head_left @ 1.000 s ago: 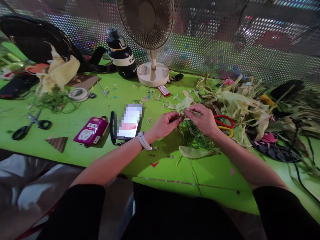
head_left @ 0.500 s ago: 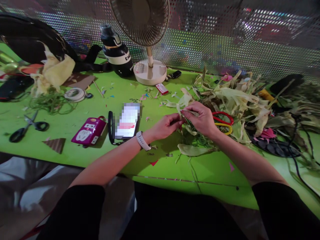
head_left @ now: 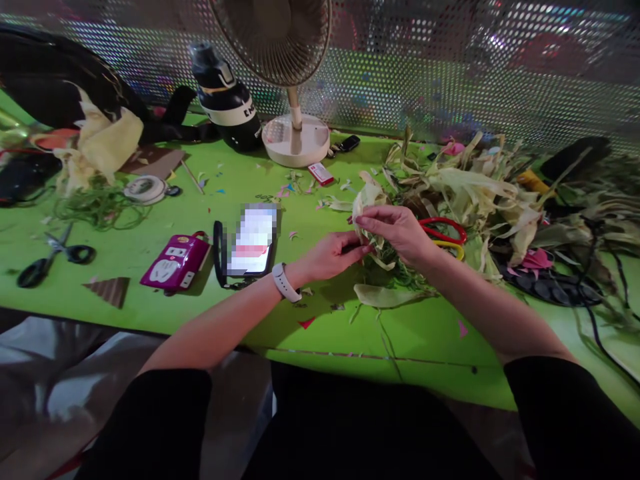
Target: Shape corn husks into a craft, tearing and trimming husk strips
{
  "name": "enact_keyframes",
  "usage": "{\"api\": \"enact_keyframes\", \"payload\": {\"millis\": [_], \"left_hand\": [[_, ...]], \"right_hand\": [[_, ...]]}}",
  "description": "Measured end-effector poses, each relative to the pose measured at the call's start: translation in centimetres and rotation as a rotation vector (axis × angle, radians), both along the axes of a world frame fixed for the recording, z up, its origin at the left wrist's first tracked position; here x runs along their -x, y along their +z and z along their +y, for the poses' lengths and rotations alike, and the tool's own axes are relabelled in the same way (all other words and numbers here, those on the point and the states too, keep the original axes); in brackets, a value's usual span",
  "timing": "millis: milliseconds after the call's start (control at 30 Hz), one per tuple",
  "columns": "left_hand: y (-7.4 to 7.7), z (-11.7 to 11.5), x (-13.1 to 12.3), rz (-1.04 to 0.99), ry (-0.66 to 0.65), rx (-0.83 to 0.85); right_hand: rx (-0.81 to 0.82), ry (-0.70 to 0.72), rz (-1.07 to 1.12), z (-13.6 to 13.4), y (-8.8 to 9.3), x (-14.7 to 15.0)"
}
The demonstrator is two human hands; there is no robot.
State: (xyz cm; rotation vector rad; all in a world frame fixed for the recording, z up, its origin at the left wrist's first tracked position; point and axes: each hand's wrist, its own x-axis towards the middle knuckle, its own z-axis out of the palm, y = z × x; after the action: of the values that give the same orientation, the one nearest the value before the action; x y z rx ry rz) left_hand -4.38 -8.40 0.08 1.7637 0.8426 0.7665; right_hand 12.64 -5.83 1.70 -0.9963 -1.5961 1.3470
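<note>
My left hand (head_left: 333, 255), with a white watch on the wrist, pinches the lower end of a pale corn husk strip (head_left: 367, 200) above the green table (head_left: 200, 220). My right hand (head_left: 400, 230) grips the same husk higher up, fingers closed around it. Under both hands lies a tangle of green strands (head_left: 395, 273) and a loose husk leaf (head_left: 385, 297). Red and yellow scissors (head_left: 447, 238) lie just right of my right hand.
A heap of husks (head_left: 480, 187) covers the table's right side. A phone (head_left: 250, 243) and a pink power strip (head_left: 175, 261) lie left of my hands, black scissors (head_left: 50, 257) farther left. A fan (head_left: 295, 137) and a black bottle (head_left: 227, 100) stand at the back.
Both hands have lifted the husk slightly and turned it; my right hand now holds it higher with the strip curling upward. The view has shifted a little to the right.
</note>
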Motion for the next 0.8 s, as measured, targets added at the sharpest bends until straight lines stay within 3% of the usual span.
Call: {"api": "enact_keyframes", "payload": {"millis": [300, 433, 567, 667, 800], "left_hand": [[-0.7, -0.3, -0.1, -0.034, -0.08, 0.024], [-0.5, -0.4, -0.2, -0.069, -0.092, 0.107], [-0.1, -0.1, 0.1, -0.245, -0.119, 0.32], [0.1, 0.2, 0.5, -0.346, -0.105, 0.481], [-0.2, 0.6, 0.8, -0.424, -0.07, 0.57]], "right_hand": [[-0.257, -0.026, -0.032, -1.3, 1.1, 0.0], [-0.164, -0.087, -0.029, -0.9, 0.6, 0.1], [-0.106, -0.142, -0.002, 0.4, 0.0, -0.3], [-0.096, -0.127, -0.03, 1.1, 0.2, -0.9], [-0.102, -0.051, -0.211, 1.3, 0.9, -1.6]]}}
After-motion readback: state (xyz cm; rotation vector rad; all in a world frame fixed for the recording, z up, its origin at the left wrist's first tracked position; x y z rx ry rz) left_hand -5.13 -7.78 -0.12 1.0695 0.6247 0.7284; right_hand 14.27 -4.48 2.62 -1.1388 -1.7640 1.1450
